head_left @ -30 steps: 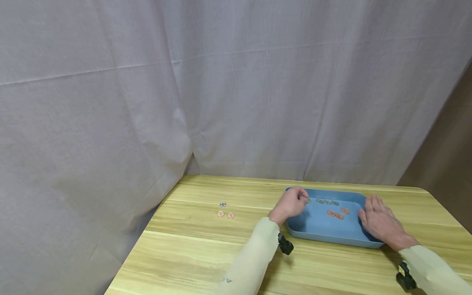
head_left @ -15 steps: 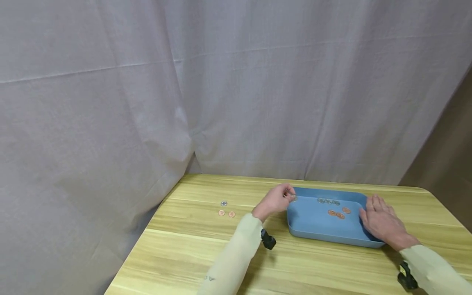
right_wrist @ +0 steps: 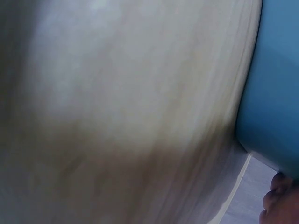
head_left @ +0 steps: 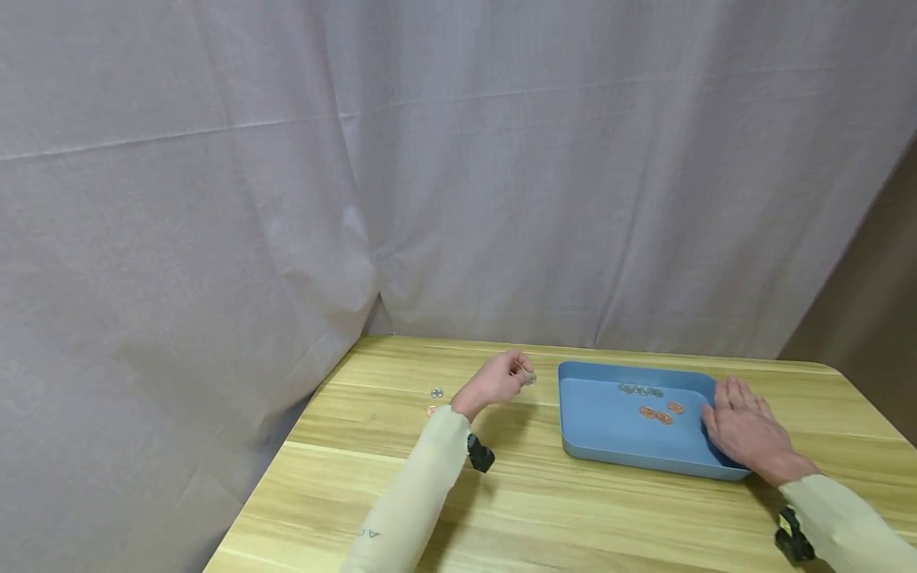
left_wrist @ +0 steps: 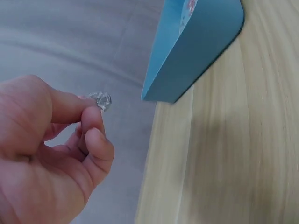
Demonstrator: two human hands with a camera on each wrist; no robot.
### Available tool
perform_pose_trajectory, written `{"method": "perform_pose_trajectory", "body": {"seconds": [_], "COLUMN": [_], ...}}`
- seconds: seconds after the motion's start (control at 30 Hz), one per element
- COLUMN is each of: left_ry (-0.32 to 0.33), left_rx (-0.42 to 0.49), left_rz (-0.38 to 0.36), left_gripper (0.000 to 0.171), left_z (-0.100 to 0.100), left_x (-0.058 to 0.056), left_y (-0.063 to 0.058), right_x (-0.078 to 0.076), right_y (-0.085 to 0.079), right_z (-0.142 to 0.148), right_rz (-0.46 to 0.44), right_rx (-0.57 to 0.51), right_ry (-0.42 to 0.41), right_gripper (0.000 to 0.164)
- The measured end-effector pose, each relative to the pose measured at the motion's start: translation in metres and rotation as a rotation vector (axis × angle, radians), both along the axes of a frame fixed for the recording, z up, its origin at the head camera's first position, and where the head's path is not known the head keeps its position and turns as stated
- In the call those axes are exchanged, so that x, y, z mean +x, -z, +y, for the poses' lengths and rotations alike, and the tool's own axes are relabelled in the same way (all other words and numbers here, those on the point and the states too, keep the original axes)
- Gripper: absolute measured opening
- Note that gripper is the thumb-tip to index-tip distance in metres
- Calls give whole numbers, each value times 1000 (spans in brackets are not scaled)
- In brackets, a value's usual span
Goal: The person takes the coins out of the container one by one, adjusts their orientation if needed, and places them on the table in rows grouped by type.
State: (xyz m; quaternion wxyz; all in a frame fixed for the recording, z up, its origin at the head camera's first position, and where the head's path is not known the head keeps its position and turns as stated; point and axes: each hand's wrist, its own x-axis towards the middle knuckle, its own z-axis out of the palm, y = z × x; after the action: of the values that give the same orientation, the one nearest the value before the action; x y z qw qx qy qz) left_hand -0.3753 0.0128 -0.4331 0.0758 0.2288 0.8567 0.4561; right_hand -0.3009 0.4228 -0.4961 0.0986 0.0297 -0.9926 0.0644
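My left hand (head_left: 499, 378) hovers over the table between the tray and the coins at left. Its thumb and fingers pinch a silver coin (left_wrist: 103, 101), which sticks out past the fingertips in the left wrist view. My right hand (head_left: 748, 426) rests with straight fingers on the right rim of the blue tray (head_left: 609, 434). Inside the tray, a short row of silver coins (head_left: 641, 391) lies along the back. Copper coins (head_left: 664, 418) lie in front of that row. On the table, a silver coin (head_left: 437, 393) and a copper coin (head_left: 431, 411) lie beside my left wrist.
The wooden table (head_left: 573, 517) ends at the back against a grey curtain (head_left: 487, 199), which also hangs along the left side. Black wrist cameras, one of them the left camera (head_left: 480, 454), sit under both sleeves.
My left hand has carried the silver coin leftward out of the tray and over the table. The left forearm now covers one copper coin. My right hand has stayed on the tray.
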Motion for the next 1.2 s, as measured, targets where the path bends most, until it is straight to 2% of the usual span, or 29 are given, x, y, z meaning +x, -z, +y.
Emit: {"method": "perform_pose_trajectory", "body": {"seconds": [0.13,0.4,0.5,0.7,0.8,0.93,1.13,1.2], "left_ry": [6,6,7,-5,1,7,-36,-60], "left_rx": [51,36,-5,-220,-285,-306,-356,-341], "left_rz": [-44,-91,-76,-4,-3,-54,-111,-177], "left_gripper": [4,4,5,4,5,8,9,11], "left_z": [-15,-37,-45,-63,-72,-83,-93,-96], "left_x": [-5,-7,-9,-17,-20,-22,-23,-24], "left_y": [1,-1,-1,5,6,8,16,19], "right_x": [-1,0,1,0,-1,-1,-1,-1], "right_y": [0,-2,-3,-4,-4,-2,1,1], "right_z": [1,0,-1,-1,0,1,3,2], "right_rz": [-2,3,-3,-2,0,3,3,0], "right_rx": [-5,-2,-9,-10,-10,-8,-4,-8], "right_ry": [-9,-10,-11,-23,-25,-27,-25,-23], "right_gripper": [66,66,66,66,66,66,66,67]}}
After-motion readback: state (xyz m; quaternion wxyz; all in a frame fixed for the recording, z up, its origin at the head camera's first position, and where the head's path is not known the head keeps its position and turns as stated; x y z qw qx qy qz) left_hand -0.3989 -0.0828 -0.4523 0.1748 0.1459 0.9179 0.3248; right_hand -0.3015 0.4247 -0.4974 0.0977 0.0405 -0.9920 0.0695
